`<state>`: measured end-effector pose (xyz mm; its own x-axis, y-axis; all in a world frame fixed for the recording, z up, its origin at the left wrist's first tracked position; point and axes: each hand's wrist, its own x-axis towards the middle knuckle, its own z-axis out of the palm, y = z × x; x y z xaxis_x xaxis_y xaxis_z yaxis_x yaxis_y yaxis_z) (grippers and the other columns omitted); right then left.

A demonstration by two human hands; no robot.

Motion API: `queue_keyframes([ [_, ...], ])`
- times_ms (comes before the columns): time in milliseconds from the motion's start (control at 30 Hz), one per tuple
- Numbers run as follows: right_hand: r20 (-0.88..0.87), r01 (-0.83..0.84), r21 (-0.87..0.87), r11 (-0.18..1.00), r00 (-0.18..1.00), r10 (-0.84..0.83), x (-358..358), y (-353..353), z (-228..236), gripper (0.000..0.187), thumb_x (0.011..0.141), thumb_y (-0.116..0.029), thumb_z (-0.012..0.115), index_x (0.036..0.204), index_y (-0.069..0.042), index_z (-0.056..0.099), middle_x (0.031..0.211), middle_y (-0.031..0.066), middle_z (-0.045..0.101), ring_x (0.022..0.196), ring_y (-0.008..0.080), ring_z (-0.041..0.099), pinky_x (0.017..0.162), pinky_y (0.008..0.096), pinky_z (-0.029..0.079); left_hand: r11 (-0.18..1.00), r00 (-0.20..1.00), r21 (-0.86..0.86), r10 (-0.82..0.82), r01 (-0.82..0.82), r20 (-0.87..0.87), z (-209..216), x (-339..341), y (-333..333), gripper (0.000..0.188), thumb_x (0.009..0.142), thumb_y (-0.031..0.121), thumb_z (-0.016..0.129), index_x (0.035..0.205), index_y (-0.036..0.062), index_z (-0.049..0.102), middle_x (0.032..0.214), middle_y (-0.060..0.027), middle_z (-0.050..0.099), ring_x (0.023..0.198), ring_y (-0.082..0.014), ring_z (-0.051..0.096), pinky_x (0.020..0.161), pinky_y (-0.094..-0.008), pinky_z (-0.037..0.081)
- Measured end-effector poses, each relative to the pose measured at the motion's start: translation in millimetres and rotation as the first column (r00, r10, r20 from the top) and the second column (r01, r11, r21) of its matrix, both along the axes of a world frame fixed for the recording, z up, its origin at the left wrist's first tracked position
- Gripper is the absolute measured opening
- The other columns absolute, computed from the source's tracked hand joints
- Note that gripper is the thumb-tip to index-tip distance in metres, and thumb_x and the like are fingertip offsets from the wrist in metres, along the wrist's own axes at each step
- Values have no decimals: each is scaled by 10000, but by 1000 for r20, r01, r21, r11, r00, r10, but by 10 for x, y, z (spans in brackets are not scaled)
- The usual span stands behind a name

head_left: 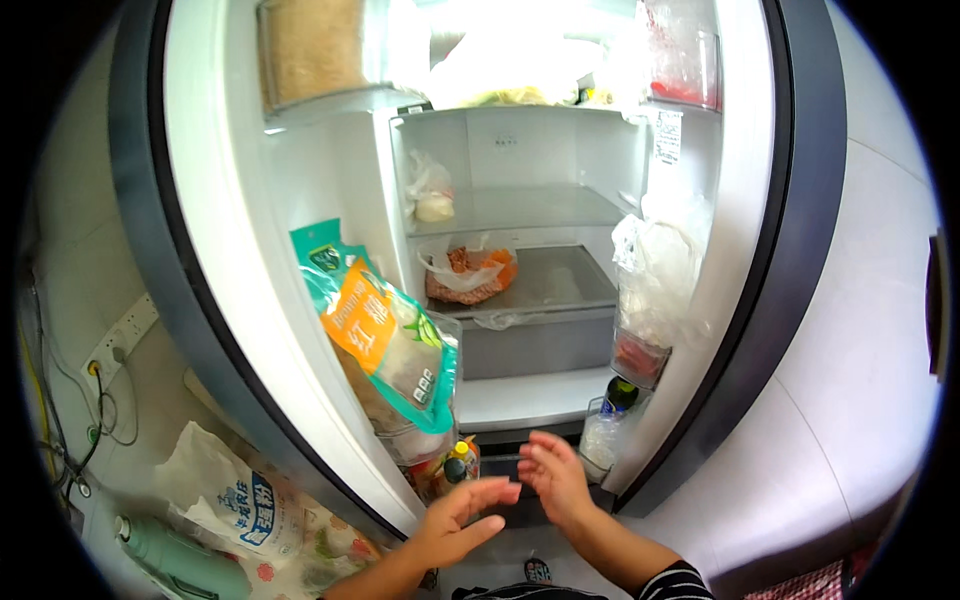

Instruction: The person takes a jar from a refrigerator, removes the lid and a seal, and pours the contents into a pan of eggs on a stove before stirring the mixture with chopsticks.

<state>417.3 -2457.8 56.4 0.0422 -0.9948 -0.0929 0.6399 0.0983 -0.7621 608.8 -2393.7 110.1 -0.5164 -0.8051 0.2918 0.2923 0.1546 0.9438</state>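
My left hand (462,520) and my right hand (557,480) are raised in front of an opened two-door fridge. Both are empty, with the left fingers stretched out and the right ones slightly bent. A small gap separates the hands. Nearest the left hand are bottles (456,470) with dark and yellow caps, low in the left door. Above them a teal and orange food pouch (385,335) leans out of a door bin. On a middle shelf (560,275) sits a clear bag of reddish-brown food (468,275). A knotted bag with something white (433,200) rests one shelf higher.
The right door (740,250) holds white plastic bags (655,270) and, lower, a dark bottle (620,395). At lower left stand a flour bag (235,500) and a green flask (180,560) on a flowered cloth. A power strip (120,335) with cables is on the left wall.
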Motion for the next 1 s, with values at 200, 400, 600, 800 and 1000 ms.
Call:
queue_keyframes([
  [200, 10, 154, -770, 619, 973, -229, 123, -460, 2004, 305, 935, -136, 639, 1211, -26, 569, 1055, 45, 630, 903, 124, 592, 806, 267, 489, 744, 951, -612, 308, -266, -40, 1789, -147, -183, 612, 874, 47, 658, 1411, -25, 372, 1405, -205, 478, 1323, -320, 455, 1125, -450, 316],
  [400, 0, 111, -984, 141, 786, -618, 479, -798, 4231, 662, 805, -444, 752, 1246, 7, 553, 1171, 172, 599, 1081, 249, 582, 924, 357, 466, 193, 715, -830, 630, -523, -304, 2939, -67, -298, 577, 944, 147, 578, 1438, -38, 344, 1493, -198, 368, 1446, -291, 257, 1175, -430, 147],
  [600, -660, -479, -750, 456, 486, -573, 750, -591, 5104, 969, 663, -636, 733, 1372, -32, 467, 1358, 188, 516, 1287, 353, 447, 1002, 539, 345, 78, 665, -852, 663, -518, -343, 2887, -65, -369, 646, 939, 153, 577, 1480, -29, 275, 1546, -193, 276, 1471, -299, 177, 1181, -462, 79],
  [800, -468, -298, -879, 373, 695, -547, 800, -634, 5225, 936, 644, -451, 815, 1284, 136, 465, 1166, 244, 611, 1090, 306, 600, 903, 385, 482, -8, 576, -838, 723, -546, -382, 2843, 6, -380, 700, 901, 163, 623, 1481, -23, 278, 1543, -188, 273, 1457, -316, 207, 1178, -491, 93],
  [1000, 39, 106, -987, 121, 889, -456, 377, -677, 5463, 602, 763, -357, 775, 1096, 109, 589, 1012, 181, 668, 936, 253, 639, 828, 360, 500, 3, 528, -761, 722, -649, -448, 2818, 18, -405, 749, 858, 176, 690, 1475, -3, 305, 1523, -194, 310, 1446, -326, 241, 1176, -492, 124],
])
